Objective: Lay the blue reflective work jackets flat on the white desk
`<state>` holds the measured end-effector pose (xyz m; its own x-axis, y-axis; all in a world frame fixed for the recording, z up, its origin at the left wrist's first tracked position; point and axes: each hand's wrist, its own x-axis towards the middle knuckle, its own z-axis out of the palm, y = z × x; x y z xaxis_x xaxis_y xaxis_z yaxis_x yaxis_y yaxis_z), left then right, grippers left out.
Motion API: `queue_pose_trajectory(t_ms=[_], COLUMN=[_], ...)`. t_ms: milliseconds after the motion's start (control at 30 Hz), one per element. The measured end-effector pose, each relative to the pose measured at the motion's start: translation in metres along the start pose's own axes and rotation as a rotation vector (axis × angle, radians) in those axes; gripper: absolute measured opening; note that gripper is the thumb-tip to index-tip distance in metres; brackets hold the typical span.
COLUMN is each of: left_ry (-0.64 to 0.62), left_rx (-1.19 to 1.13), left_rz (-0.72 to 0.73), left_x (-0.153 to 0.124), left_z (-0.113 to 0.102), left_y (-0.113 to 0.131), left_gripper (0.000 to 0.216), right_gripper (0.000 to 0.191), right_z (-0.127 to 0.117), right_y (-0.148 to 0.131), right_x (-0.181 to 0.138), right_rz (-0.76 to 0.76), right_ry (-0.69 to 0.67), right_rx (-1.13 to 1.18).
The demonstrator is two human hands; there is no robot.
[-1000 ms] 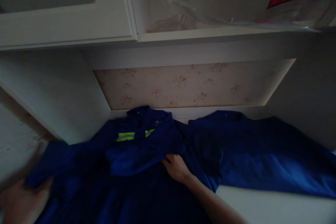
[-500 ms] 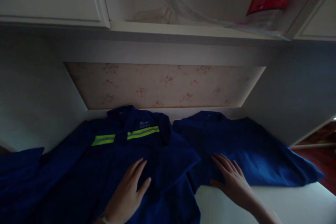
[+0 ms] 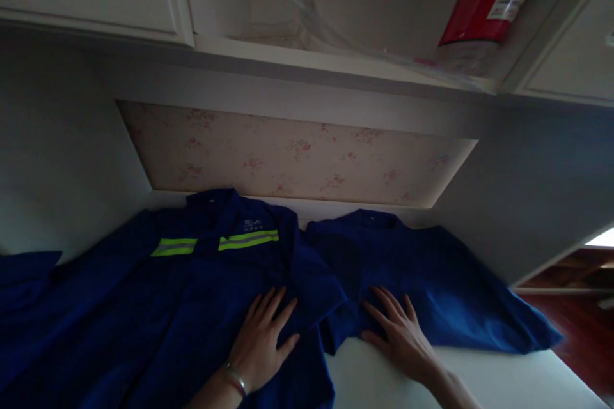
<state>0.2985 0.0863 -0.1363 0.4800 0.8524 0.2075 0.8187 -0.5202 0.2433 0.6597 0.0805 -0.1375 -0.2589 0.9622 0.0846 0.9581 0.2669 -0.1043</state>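
Observation:
Two dark blue garments lie spread on a white surface. On the left is a work jacket (image 3: 201,294) with a collar and yellow-green reflective strips (image 3: 248,240) across its chest. To its right lies a second blue garment (image 3: 432,281), its collar toward the wall and its lower part folded at the front edge. My left hand (image 3: 261,339), a bracelet on its wrist, rests with fingers spread on the jacket near its folded-over sleeve (image 3: 316,287). My right hand (image 3: 398,332) lies with fingers spread over the near edge of the second garment.
The white tabletop (image 3: 374,380) shows at the front. Behind the clothes is a floral-patterned panel (image 3: 297,153). Overhead, an open shelf (image 3: 336,67) holds a red-labelled plastic package (image 3: 480,13) and clear plastic wrap (image 3: 307,6). A grey side wall (image 3: 537,192) stands at right.
My left hand has moved right and lies flatter on the jacket. My right hand stays at the second garment's near edge. The view has tilted and shifted slightly.

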Motion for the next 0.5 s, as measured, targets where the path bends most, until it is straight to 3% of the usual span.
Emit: queue_pose_trajectory(t_ms=[133,267,400,500], left_ry=[0.006,-0.025,-0.063,-0.11], left_rx=[-0.008,-0.03,-0.063,-0.163], left_rz=[-0.001,-0.017,-0.016,-0.07], left_x=[0.002,0.001,-0.001,0.001], left_z=[-0.001,-0.001,-0.004,-0.01], left_y=[0.002,0.004,0.005,0.007], left_gripper=[0.055,0.053,0.052,0.051], right_gripper=[0.031,0.032,0.048,0.06], right_z=[0.003,-0.01,-0.052,-0.099], right_y=[-0.001,0.023,0.071,0.102], right_x=[0.005,0.023,0.049,0.065], right_rz=[0.042,0.24,0.602,0.709], right_ry=[0.107,0.179,0.378,0.562], right_rx=[0.061,0.156,0.183,0.231])
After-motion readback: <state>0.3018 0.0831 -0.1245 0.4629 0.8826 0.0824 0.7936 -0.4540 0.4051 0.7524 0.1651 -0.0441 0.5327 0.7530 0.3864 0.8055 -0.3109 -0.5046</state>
